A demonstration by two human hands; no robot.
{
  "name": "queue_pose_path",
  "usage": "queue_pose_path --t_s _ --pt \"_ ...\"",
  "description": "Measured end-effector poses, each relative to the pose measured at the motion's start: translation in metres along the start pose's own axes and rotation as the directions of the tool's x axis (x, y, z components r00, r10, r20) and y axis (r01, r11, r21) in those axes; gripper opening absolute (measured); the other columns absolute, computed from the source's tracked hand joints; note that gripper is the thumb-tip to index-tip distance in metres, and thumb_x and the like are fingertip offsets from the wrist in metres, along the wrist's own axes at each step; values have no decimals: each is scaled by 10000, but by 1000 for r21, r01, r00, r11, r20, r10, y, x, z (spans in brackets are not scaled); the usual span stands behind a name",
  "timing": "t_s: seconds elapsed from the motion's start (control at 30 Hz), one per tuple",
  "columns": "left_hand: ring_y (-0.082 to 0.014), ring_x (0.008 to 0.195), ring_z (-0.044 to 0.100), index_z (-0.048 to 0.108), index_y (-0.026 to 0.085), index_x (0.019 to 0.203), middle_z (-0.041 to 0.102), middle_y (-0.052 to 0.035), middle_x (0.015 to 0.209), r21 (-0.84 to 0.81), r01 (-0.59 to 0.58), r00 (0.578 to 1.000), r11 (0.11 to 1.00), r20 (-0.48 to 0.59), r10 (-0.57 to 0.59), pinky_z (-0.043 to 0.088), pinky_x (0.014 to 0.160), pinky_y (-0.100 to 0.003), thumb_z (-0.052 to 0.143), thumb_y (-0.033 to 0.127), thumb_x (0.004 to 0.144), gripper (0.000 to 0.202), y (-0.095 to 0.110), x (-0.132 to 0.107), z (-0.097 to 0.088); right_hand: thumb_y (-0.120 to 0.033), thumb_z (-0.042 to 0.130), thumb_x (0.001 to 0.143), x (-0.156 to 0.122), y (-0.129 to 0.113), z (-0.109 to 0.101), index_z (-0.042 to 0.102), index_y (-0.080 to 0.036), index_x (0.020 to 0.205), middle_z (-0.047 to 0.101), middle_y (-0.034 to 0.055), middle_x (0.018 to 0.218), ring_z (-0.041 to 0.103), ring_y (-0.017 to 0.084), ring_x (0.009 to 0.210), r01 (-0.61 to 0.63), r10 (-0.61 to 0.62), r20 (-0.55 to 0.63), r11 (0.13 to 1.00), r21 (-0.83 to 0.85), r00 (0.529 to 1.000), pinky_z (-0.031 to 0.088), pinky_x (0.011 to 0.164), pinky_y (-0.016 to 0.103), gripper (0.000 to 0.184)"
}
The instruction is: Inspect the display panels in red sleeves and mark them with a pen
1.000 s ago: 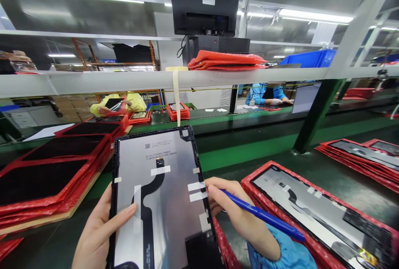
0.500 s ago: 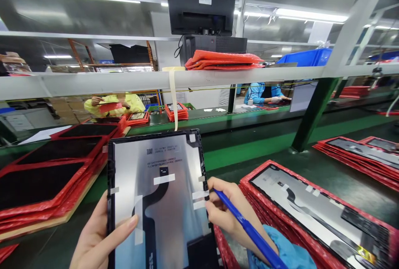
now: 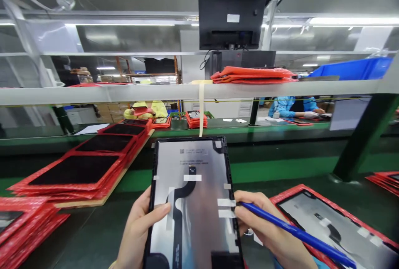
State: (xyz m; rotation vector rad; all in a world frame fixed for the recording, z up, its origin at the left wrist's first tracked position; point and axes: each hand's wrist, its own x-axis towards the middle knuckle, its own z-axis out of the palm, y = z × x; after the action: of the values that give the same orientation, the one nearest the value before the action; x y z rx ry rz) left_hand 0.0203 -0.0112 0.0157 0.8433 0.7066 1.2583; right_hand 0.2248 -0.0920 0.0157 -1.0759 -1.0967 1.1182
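My left hand grips a tablet display panel, its thumb lying on the silvery back and its fingers out of sight behind. The panel has a black frame, a black flex cable and white strips of tape, and is held upright, facing me. At its right edge is my right hand, closed around a long blue pen-like tool. Thumb and forefinger of that hand are at the panel's edge beside two tape strips; whether they pinch the tape I cannot tell.
Panels in red bubble-wrap sleeves are stacked on the left and right. A white shelf rail crosses ahead, with a monitor, red sleeves and a blue bin above. Two co-workers sit beyond.
My view has swung left, so the scene sits further right. Both hands still hold the panel and the blue tool, which now lies at a flatter angle.
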Motion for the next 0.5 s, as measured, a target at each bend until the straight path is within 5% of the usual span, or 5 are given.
queue_pose_path --t_s 0.17,0.27,0.33,0.43,0.5 --pt "-187 558 665 714 186 956 724 -14 700 161 -110 993 981 58 101 521 501 -239 807 295 613 371 -4 1 -16 -532 722 759 14 16 -4 748 -190 998 777 65 742 723 178 693 59 -46 -123 993 105 991 570 676 252 418" --pt "-155 530 647 729 197 829 707 3 640 445 -440 897 780 188 399 515 508 -204 744 310 719 158 -10 8 -31 -595 603 831 23 21 -5 606 -167 1252 782 86 695 744 207 672 149 -130 -297 988 44 946 597 676 304 600" --pt "-161 643 700 729 208 955 759 -20 787 511 -755 649 411 498 575 546 598 -190 640 189 804 176 -15 16 -39 -572 598 848 26 24 -4 583 -162 1265 759 63 605 725 189 568 200 -163 -340 977 77 926 582 564 261 586" --pt "-227 1095 650 544 142 1320 704 -95 1175 238 -957 134 -168 873 470 534 904 -295 439 -36 801 559 -18 29 -44 -468 702 812 26 32 -2 673 -204 1101 781 60 744 735 180 648 166 -114 -171 929 330 979 577 587 250 392" --pt "-261 1280 501 507 95 1344 656 -100 1260 119 -924 -23 -364 932 363 464 1023 -395 388 -64 797 583 -18 33 -43 -518 770 717 25 39 -1 700 -229 1030 777 79 934 736 233 836 96 -100 -19 868 486 995 586 715 337 432"
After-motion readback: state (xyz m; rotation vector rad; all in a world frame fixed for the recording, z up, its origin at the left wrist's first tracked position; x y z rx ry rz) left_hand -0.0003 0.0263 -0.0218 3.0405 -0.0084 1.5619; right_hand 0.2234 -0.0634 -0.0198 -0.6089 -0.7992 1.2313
